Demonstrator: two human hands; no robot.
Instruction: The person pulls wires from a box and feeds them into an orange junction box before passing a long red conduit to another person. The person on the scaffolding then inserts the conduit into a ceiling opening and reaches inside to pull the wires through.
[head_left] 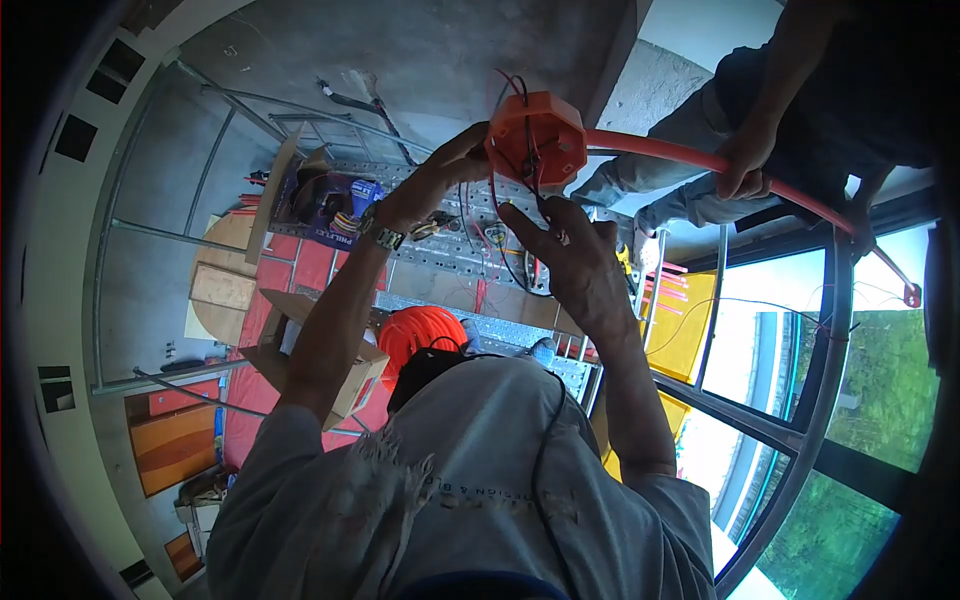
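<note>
An orange octagonal junction box (537, 140) hangs at the upper middle, with an orange conduit (655, 149) running from its right side. My left hand (440, 175), with a watch on its wrist, grips the box's left edge. Just below the box is my right hand (575, 250), its fingers bent and closed around dark wires (530, 155) that come out of the box. Thin red and dark wires loop above the box and down below it. A co-worker's hand (748, 160) holds the conduit farther right.
Below is a perforated metal scaffold platform (410, 250) with tools and a blue-labelled box. A cardboard box (345, 375) and coiled orange tubing (420, 335) lie near my body. Scaffold poles stand left; a curved metal rail and windows are at right.
</note>
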